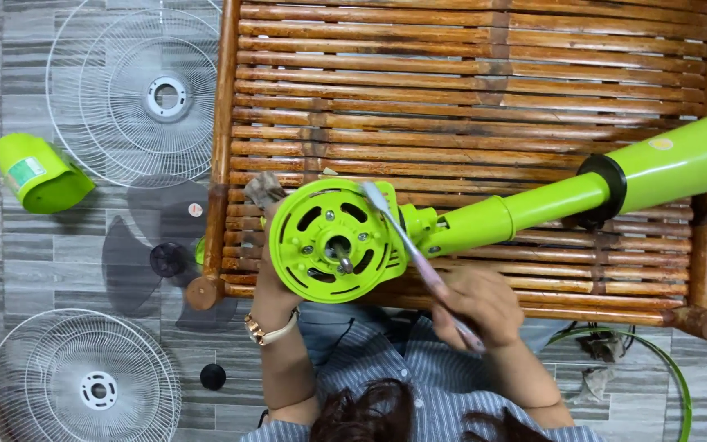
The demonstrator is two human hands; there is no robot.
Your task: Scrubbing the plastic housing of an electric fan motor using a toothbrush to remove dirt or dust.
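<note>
Closed around a long flat metal tool [419, 254], the right hand [478, 304] aims its tip at the round lime-green plastic fan motor housing [333, 240] lying on the slatted bamboo worktop [468, 90]. Left hand [270, 282] steadies the housing from behind; its grip is hidden, so open or closed cannot be told.

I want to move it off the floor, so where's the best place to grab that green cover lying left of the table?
Probably by its rounded narrow end. The green cover lies tilted on the floor, its wider end toward the lower right near the white fan grille. Coming from the open upper-left side keeps clear of the wires.
</note>
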